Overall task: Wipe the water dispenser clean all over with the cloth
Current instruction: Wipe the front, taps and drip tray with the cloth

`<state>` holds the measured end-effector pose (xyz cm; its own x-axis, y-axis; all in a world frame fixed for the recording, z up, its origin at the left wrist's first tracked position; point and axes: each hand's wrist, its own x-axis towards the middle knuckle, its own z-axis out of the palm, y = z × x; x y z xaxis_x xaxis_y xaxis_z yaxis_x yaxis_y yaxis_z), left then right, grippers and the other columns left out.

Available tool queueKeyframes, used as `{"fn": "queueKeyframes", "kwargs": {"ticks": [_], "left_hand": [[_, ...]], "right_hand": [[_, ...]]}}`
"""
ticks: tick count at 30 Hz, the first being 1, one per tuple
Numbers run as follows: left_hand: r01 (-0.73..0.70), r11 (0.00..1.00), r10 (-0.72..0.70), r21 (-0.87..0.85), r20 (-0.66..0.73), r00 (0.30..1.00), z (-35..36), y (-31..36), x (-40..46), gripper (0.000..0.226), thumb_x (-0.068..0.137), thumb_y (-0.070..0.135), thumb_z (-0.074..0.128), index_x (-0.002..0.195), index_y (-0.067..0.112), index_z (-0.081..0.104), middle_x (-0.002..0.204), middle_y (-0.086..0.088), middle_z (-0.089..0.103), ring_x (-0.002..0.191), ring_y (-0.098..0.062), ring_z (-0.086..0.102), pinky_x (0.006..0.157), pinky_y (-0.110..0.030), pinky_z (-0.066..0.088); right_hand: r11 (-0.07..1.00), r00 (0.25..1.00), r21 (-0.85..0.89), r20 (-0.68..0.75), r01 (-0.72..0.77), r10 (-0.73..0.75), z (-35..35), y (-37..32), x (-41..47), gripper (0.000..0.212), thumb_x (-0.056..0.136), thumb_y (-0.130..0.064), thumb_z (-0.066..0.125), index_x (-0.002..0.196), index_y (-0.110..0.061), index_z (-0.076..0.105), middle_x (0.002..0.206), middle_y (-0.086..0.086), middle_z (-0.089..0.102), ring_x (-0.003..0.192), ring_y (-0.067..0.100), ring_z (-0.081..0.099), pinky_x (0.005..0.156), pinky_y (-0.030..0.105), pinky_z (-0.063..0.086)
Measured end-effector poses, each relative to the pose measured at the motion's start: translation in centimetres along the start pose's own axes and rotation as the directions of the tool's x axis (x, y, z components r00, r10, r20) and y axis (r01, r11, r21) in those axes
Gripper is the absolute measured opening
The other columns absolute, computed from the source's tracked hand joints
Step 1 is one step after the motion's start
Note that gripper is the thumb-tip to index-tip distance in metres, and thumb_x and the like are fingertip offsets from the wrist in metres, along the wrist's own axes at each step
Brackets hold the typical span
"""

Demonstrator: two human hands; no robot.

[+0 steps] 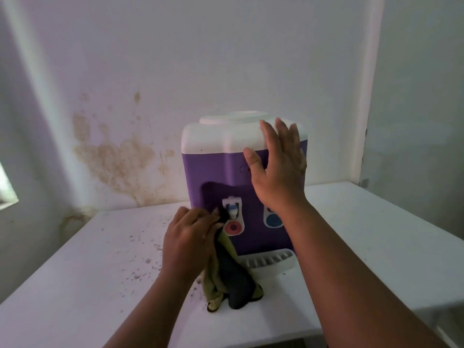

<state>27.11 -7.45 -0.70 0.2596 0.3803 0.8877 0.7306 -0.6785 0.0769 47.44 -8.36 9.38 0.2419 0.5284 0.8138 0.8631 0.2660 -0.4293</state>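
Left hand (187,237) is bunched around the cloth (229,277), fingers curled tight on its upper end and pressing that end against the hot tap (232,209) on the front of the water dispenser (213,172). I see the rest of the cloth, green and dark, hanging down from the fist and pooling on the table (88,272) just in front of the drip tray (270,258). Right hand (276,169) is spread flat, fingers apart, palm against the dispenser's upper right front, fingertips lapping onto the white top (218,136); it grips nothing. Dispenser stands upright near the back edge of the table, purple body, white cap, red button (234,227) under the left tap, blue button (273,220) partly behind my right wrist. Table surface is white, speckled with dark grit left of the cloth. Behind it, a pale wall (226,59) with brown damp staining (118,159) to the left of the dispenser.
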Motion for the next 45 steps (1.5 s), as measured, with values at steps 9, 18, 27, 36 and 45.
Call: {"fn": "queueKeyframes", "kwargs": {"ticks": [9, 18, 27, 36, 45], "left_hand": [[0.629, 0.604, -0.647, -0.489, 0.16, 0.746, -1.7, -0.1, -2.0, 0.018, 0.107, 0.029, 0.051, 0.099, 0.045, 0.054, 0.086, 0.013, 0.07, 0.077, -0.008, 0.068, 0.063, -0.029, 0.053], [0.541, 0.8, -0.423, -0.26, 0.396, 0.815, -1.6, -3.2, -2.6, 0.014, 0.103, 0.025, 0.06, 0.095, 0.037, 0.059, 0.073, 0.015, 0.068, 0.059, -0.011, 0.061, 0.049, -0.017, 0.046], [0.242, 0.97, -0.221, -0.02, 0.344, 0.912, 1.5, -1.1, -6.6, 0.019, 0.096, 0.035, 0.07, 0.113, 0.032, 0.077, 0.104, 0.011, 0.076, 0.085, -0.008, 0.069, 0.078, -0.025, 0.056], [0.048, 0.94, -0.173, 0.338, 0.35, 0.921, 4.5, 0.4, -9.6, 0.02, 0.098, 0.036, 0.064, 0.105, 0.022, 0.076, 0.11, -0.005, 0.06, 0.092, -0.023, 0.058, 0.077, -0.04, 0.055], [0.008, 0.88, -0.239, 0.474, 0.429, 0.871, 4.8, 1.9, -9.2, 0.018, 0.099, 0.026, 0.057, 0.111, 0.018, 0.068, 0.109, -0.007, 0.051, 0.095, -0.028, 0.053, 0.08, -0.04, 0.047]], "right_hand": [[1.0, 0.99, 0.01, -0.139, -0.018, 0.02, 1.2, -0.5, -5.5, 0.061, 0.1, -0.034, 0.061, 0.156, -0.03, 0.035, 0.165, 0.006, 0.026, 0.151, 0.028, 0.026, 0.111, 0.061, 0.031], [0.99, 0.997, 0.127, -0.039, -0.055, 0.06, 3.6, 3.2, -15.1, 0.029, 0.094, -0.014, 0.068, 0.123, -0.017, 0.063, 0.123, 0.003, 0.059, 0.116, 0.016, 0.055, 0.091, 0.034, 0.056], [0.997, 0.922, -0.017, 0.381, -0.075, 0.076, 6.9, 5.7, -18.9, 0.014, 0.096, -0.029, 0.062, 0.106, -0.027, 0.071, 0.101, -0.012, 0.065, 0.094, 0.008, 0.057, 0.085, 0.028, 0.051], [0.995, 0.928, -0.104, 0.369, -0.005, 0.043, 8.3, 6.9, -19.4, 0.016, 0.095, -0.04, 0.053, 0.104, -0.032, 0.064, 0.104, -0.013, 0.059, 0.1, 0.01, 0.046, 0.09, 0.032, 0.045], [0.994, 0.929, -0.11, 0.368, -0.001, 0.042, 8.1, 7.0, -19.5, 0.015, 0.094, -0.037, 0.056, 0.103, -0.028, 0.065, 0.102, -0.007, 0.059, 0.099, 0.015, 0.046, 0.087, 0.037, 0.045]]}}
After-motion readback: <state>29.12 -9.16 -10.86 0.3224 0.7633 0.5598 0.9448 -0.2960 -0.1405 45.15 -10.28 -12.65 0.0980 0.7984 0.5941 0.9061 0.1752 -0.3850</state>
